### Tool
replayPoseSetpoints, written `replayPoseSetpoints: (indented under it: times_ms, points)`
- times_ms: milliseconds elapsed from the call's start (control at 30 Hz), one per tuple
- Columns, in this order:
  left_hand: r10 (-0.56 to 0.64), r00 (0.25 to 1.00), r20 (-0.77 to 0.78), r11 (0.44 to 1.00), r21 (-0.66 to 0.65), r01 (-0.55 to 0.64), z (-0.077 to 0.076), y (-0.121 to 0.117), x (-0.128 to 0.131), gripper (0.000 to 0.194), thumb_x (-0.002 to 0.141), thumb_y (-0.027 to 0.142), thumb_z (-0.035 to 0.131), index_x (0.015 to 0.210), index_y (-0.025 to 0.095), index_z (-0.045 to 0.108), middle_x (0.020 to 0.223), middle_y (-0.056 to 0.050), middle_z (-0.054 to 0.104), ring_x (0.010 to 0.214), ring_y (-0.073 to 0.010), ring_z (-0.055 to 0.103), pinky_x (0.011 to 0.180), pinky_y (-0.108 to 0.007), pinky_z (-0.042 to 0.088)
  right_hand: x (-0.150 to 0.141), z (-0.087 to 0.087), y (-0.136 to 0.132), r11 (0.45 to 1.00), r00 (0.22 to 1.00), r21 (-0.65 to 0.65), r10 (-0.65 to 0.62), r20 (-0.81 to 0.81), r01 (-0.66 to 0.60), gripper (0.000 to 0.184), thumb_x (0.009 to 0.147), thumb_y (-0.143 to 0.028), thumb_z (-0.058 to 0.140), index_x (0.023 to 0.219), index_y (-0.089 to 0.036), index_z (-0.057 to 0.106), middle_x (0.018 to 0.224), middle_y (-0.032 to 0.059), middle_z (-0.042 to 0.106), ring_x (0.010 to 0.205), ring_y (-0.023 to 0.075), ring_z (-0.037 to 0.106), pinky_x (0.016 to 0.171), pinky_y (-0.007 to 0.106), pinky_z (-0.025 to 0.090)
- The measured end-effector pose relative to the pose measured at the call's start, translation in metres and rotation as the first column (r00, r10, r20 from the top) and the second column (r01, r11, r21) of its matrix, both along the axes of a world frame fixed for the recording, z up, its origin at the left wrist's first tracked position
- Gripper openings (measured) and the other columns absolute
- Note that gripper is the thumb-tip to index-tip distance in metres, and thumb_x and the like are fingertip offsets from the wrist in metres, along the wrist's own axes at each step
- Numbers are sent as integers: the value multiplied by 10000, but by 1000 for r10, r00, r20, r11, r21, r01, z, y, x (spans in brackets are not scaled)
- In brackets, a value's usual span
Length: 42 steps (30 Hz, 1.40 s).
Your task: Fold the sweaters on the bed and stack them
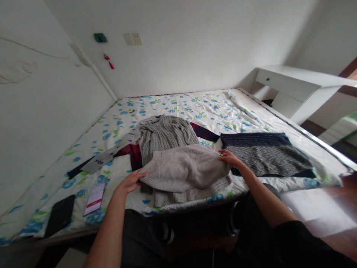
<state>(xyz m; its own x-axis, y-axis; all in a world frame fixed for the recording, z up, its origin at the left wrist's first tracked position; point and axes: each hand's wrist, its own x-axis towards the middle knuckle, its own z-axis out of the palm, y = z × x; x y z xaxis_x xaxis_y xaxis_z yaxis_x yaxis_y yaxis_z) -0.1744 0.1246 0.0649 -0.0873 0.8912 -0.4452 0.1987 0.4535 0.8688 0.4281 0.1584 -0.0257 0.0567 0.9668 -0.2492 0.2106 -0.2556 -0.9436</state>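
Observation:
A beige ribbed sweater [186,167] lies folded across the front edge of the bed, its lower hem showing beneath the fold. My left hand [133,181] pinches its left end between thumb and fingers. At the opposite end, my right hand [229,158] grips the upper right corner. Just behind it lies a grey cable-knit sweater [167,132], partly covered by the beige one. Under the grey sweater, a garment with red and dark sleeves [205,132] and a grey sleeve with POP lettering [102,159] stick out. To the right rests a folded navy and speckled grey knit [264,154].
The bed has a blue-flowered sheet [212,106]. Near its front left corner lie a black flat case [60,216] and a phone with a lit screen [95,197]. A white desk [292,83] stands beyond the right edge; white walls [189,44] bound the back and left.

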Motion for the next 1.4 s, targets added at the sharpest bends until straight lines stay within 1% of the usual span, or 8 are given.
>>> replayPoseSetpoints:
  times_ms: [167,300,400,533,767,1100,1267,1400]
  points:
    - [-34,952,-304,997,-80,10,-6,-6,-7,554,706,333,946,1216,216,764,1188,-144,856,1076,-323,816,820,-370,663,4,8,-13,1000,916,24,6,402,-18,481,686,-172,906,1151,-212,790,1083,81,799,1043,269,743,967,350,580]
    - [64,725,-686,974,202,105,-7,-16,6,430,824,319,779,1234,193,757,1198,-152,800,1117,-338,777,1011,-446,632,-14,20,-33,959,837,184,85,541,-216,336,772,-172,868,1104,-209,828,1110,100,803,1102,285,736,1050,378,559]
    - [-3,656,-755,859,335,388,-16,-42,39,330,883,269,678,1196,242,781,1195,-115,770,1161,-315,736,1116,-427,578,-42,25,-65,854,788,141,381,484,-500,289,840,-229,847,1127,-202,853,997,65,800,959,243,743,948,340,576]
    - [-369,525,-767,624,214,751,-43,-83,105,444,867,155,665,1268,275,813,1301,-99,765,1274,-309,688,1190,-446,527,-83,18,-107,671,596,40,629,500,-741,439,791,-240,912,1227,-242,868,1153,70,826,1037,268,762,964,339,575]
    - [-471,333,-817,505,60,861,-56,-91,133,490,873,162,731,1341,275,820,1363,-105,753,1302,-324,675,1196,-475,512,-100,0,-112,690,566,10,586,579,-724,268,898,-204,795,1140,-236,905,1044,49,851,962,251,768,894,308,548]
    - [-543,566,-620,613,168,772,-46,-90,118,236,937,291,647,1040,251,857,1065,-68,837,1010,-260,769,959,-363,570,-95,22,-110,709,620,-21,629,469,-705,197,872,-232,817,1042,-206,913,841,4,807,765,163,688,744,242,493]
    - [-770,488,-410,551,-44,833,-31,-81,108,241,831,388,755,982,243,874,895,-43,838,832,-247,754,789,-329,559,-91,20,-103,575,534,-119,806,256,-810,223,795,-341,913,976,-212,913,837,-6,820,760,158,714,719,219,522]
    - [-583,707,-401,732,119,671,-15,-38,89,355,822,531,790,1032,254,864,1057,-80,871,961,-287,782,922,-381,602,-71,17,-67,773,741,3,607,288,-634,279,881,-417,885,1053,-198,907,956,53,856,826,186,744,791,260,574]
